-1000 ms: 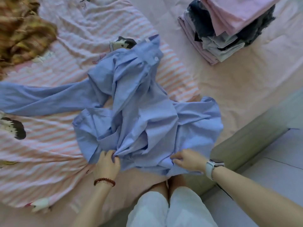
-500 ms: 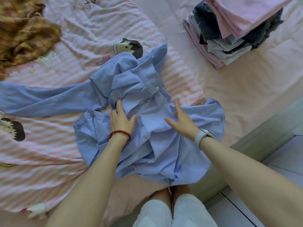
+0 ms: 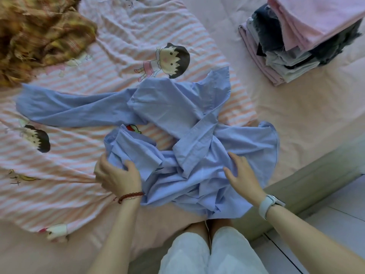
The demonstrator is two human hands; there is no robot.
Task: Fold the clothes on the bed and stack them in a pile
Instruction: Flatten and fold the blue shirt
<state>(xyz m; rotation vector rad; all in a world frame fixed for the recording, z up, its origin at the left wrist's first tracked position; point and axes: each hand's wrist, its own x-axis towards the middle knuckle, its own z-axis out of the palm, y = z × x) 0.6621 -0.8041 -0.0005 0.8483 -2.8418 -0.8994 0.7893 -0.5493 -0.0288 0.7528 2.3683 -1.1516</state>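
Bed (image 3: 296,119) with pink striped cartoon-print sheet (image 3: 65,155). Light blue long-sleeved shirt (image 3: 197,151) crumpled at center, one sleeve out toward 9 o'clock. Stack of folded clothes (image 3: 296,46) at 2 o'clock, brown patterned garment (image 3: 39,30) at 10 o'clock. Left hand (image 3: 118,175), beaded bracelet on wrist, grips bunched shirt fabric, thumb curled over. Right hand (image 3: 243,173), watch on wrist, rests flat on shirt, fingers spread.

No readable text, brand, number or sign is showing anywhere; the pink-striped cotton bedsheet (image 3: 83,194) is carrying only printed cartoon figures, with no legible lettering beside them.
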